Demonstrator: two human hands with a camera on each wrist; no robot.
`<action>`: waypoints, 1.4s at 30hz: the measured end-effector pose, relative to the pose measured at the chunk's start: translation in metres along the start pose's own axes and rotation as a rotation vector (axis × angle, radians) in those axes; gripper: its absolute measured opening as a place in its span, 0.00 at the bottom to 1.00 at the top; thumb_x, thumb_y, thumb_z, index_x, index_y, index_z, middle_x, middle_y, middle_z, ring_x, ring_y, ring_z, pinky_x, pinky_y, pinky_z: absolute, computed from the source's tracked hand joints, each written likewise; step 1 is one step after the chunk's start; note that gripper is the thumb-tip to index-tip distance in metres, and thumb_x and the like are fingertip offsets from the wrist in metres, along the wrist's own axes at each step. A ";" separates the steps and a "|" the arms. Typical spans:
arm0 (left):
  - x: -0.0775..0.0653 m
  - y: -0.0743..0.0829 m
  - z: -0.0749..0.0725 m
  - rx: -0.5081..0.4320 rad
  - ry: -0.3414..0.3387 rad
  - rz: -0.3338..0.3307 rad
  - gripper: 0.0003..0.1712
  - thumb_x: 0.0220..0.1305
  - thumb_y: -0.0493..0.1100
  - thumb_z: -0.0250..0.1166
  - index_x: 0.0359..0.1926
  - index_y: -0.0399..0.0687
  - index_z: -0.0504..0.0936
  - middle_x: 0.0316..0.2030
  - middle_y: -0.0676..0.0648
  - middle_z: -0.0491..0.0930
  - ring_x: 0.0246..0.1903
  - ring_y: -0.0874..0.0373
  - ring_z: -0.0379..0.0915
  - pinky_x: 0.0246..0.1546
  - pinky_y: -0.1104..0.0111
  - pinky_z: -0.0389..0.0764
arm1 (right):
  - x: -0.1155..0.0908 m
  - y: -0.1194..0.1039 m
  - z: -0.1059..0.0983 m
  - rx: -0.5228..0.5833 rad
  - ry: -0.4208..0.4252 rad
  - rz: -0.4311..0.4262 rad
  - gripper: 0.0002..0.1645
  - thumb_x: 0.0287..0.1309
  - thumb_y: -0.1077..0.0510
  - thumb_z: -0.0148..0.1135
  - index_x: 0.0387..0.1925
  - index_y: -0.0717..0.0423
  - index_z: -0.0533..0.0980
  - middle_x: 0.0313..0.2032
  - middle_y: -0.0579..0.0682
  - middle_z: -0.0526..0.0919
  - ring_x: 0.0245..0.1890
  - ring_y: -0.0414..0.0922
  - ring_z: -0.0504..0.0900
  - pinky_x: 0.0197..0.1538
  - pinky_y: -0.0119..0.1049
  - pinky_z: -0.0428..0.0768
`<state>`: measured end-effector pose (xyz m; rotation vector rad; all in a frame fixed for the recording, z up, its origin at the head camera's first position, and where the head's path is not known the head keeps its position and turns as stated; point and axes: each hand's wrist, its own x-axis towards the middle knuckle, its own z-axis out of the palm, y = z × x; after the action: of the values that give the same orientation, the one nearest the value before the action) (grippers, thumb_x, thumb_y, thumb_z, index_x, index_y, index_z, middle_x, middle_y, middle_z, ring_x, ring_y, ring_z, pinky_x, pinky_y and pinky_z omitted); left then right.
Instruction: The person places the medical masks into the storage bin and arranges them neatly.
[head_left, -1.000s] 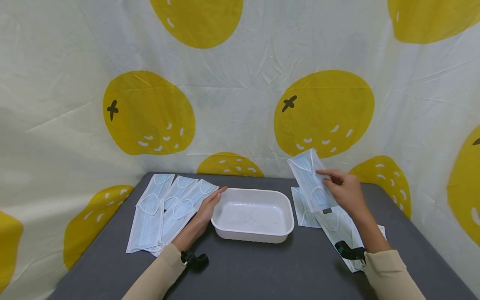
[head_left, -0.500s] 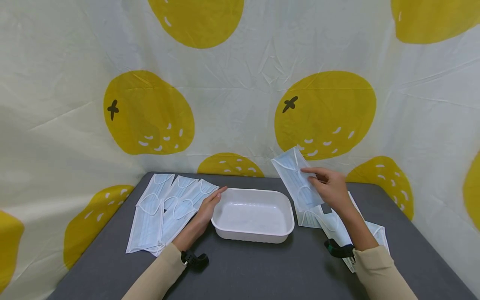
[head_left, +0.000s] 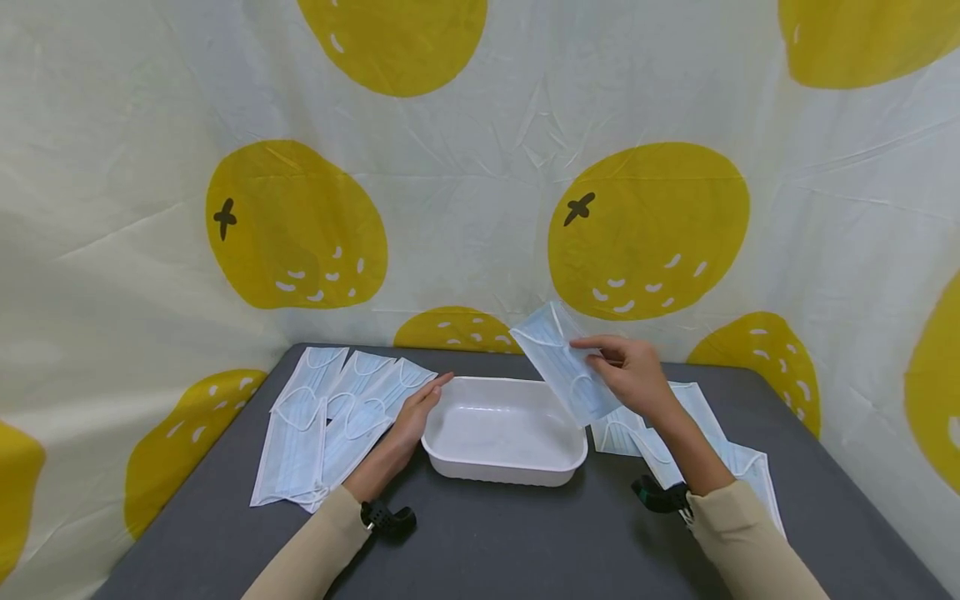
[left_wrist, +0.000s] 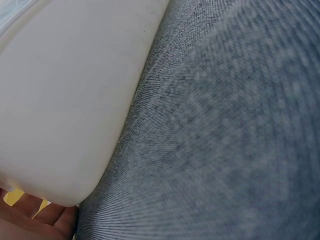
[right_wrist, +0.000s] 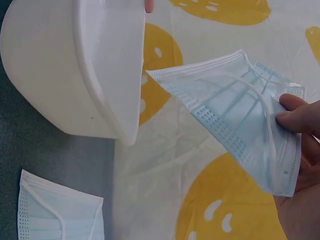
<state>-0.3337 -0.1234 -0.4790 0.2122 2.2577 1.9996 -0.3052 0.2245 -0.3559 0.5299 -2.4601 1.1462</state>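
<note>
A light blue face mask (head_left: pixel 564 367) with white ear loops is pinched between the thumb and fingers of my right hand (head_left: pixel 630 375), raised over the right end of a white plastic basin (head_left: pixel 506 471). In the right wrist view the mask (right_wrist: pixel 225 110) hangs beside the basin's rim (right_wrist: pixel 95 90). My left hand (head_left: pixel 408 421) rests with straight fingers against the basin's left side. The left wrist view shows its fingers (left_wrist: pixel 50 215) at the basin wall (left_wrist: pixel 75 90). Nothing lies inside the basin in the head view.
Several face masks (head_left: pixel 300 442) lie overlapping on the grey table (head_left: pixel 480 542) left of the basin. More masks (head_left: pixel 697 408) are spread at the right, partly under my right forearm. A curtain with yellow fruit print (head_left: pixel 465 208) hangs behind the table.
My right hand has moved left with the pinched mask, from above the right-hand masks to the basin's right end. The left hand and the basin have stayed in place.
</note>
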 end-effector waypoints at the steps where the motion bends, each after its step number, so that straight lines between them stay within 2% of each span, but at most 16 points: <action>1: 0.000 0.000 0.000 0.004 -0.002 0.003 0.27 0.84 0.51 0.42 0.77 0.54 0.67 0.79 0.47 0.61 0.81 0.46 0.48 0.81 0.44 0.47 | 0.001 -0.002 0.001 0.006 -0.014 -0.005 0.17 0.66 0.68 0.63 0.51 0.52 0.88 0.51 0.56 0.90 0.49 0.54 0.89 0.50 0.48 0.88; 4: 0.000 0.000 0.000 0.002 -0.001 -0.007 0.27 0.84 0.52 0.42 0.77 0.55 0.67 0.80 0.47 0.60 0.82 0.46 0.48 0.81 0.44 0.47 | 0.004 -0.007 0.004 0.009 -0.054 -0.039 0.17 0.65 0.69 0.63 0.50 0.52 0.88 0.51 0.55 0.90 0.49 0.54 0.89 0.50 0.53 0.88; 11: 0.001 -0.001 0.000 -0.016 0.005 -0.002 0.27 0.84 0.51 0.42 0.77 0.55 0.68 0.80 0.46 0.60 0.82 0.46 0.47 0.81 0.44 0.45 | 0.012 -0.012 0.013 -0.010 -0.141 -0.082 0.18 0.64 0.69 0.63 0.49 0.51 0.89 0.52 0.56 0.89 0.49 0.53 0.89 0.49 0.50 0.89; 25: 0.001 0.002 0.002 -0.009 0.022 0.000 0.27 0.84 0.51 0.42 0.77 0.55 0.68 0.79 0.46 0.61 0.81 0.45 0.49 0.81 0.44 0.48 | 0.025 -0.020 0.019 0.023 -0.390 -0.130 0.20 0.65 0.71 0.60 0.50 0.51 0.88 0.51 0.53 0.90 0.55 0.54 0.87 0.56 0.52 0.86; 28: 0.001 0.002 0.001 -0.009 0.021 -0.003 0.27 0.84 0.52 0.42 0.77 0.55 0.68 0.79 0.46 0.60 0.81 0.45 0.49 0.81 0.45 0.49 | 0.028 -0.022 0.022 0.023 -0.434 -0.128 0.20 0.65 0.70 0.60 0.50 0.50 0.88 0.52 0.52 0.90 0.55 0.52 0.86 0.56 0.49 0.86; 31: 0.001 0.002 0.001 -0.007 0.022 0.000 0.27 0.84 0.51 0.42 0.77 0.55 0.68 0.80 0.46 0.60 0.81 0.45 0.48 0.81 0.45 0.48 | 0.031 -0.023 0.024 0.021 -0.465 -0.125 0.20 0.65 0.70 0.60 0.49 0.49 0.89 0.52 0.52 0.90 0.47 0.48 0.86 0.47 0.39 0.85; 35: 0.001 0.002 0.000 -0.006 0.020 0.009 0.27 0.84 0.51 0.42 0.77 0.55 0.68 0.80 0.46 0.60 0.82 0.45 0.47 0.81 0.44 0.47 | 0.035 -0.023 0.030 0.013 -0.512 -0.133 0.20 0.64 0.70 0.60 0.48 0.49 0.89 0.49 0.51 0.91 0.39 0.42 0.81 0.41 0.31 0.79; 38: 0.001 0.002 0.000 -0.007 0.020 0.011 0.27 0.84 0.51 0.42 0.77 0.54 0.68 0.80 0.46 0.60 0.81 0.45 0.48 0.81 0.44 0.48 | 0.037 -0.023 0.035 0.016 -0.553 -0.142 0.19 0.63 0.70 0.61 0.47 0.49 0.89 0.47 0.50 0.91 0.38 0.39 0.81 0.41 0.29 0.78; 42: 0.001 0.002 0.000 -0.008 0.020 0.015 0.27 0.84 0.50 0.43 0.77 0.54 0.68 0.79 0.47 0.61 0.82 0.46 0.48 0.81 0.45 0.47 | 0.038 -0.022 0.041 0.030 -0.600 -0.158 0.19 0.63 0.71 0.61 0.47 0.51 0.89 0.47 0.50 0.92 0.42 0.42 0.84 0.41 0.30 0.79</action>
<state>-0.3350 -0.1227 -0.4773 0.2090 2.2665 2.0267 -0.3346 0.1728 -0.3481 1.2016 -2.8150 1.0730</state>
